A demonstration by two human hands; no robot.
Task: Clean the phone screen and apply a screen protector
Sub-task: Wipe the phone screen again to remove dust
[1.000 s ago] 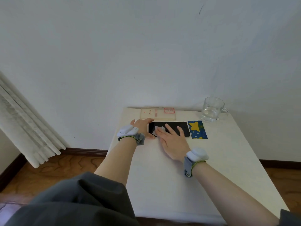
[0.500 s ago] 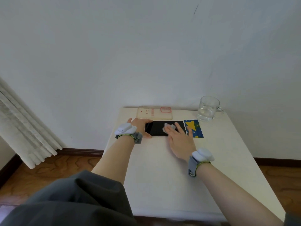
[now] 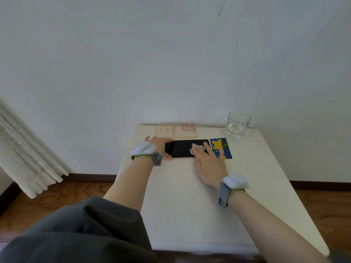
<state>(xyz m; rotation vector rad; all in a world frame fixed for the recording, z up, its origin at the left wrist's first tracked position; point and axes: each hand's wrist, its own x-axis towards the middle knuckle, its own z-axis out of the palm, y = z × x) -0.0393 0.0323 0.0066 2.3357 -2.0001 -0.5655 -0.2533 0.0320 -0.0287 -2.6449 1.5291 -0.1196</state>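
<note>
Our right hand [image 3: 209,164], fingers flat, presses wipe [image 3: 197,148] to phone [image 3: 180,149]; left hand [image 3: 161,146] grips it; we should stroke evenly.

i see a white table [image 3: 190,205], lower middle, bearing a black phone [image 3: 180,149], a blue star card [image 3: 227,151] just right, a pale case [image 3: 175,131] and glass mug [image 3: 237,124] behind.

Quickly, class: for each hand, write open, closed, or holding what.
Left hand: grips the phone by its left end.
Right hand: open, straight fingers pressing a white wipe onto it.
</note>
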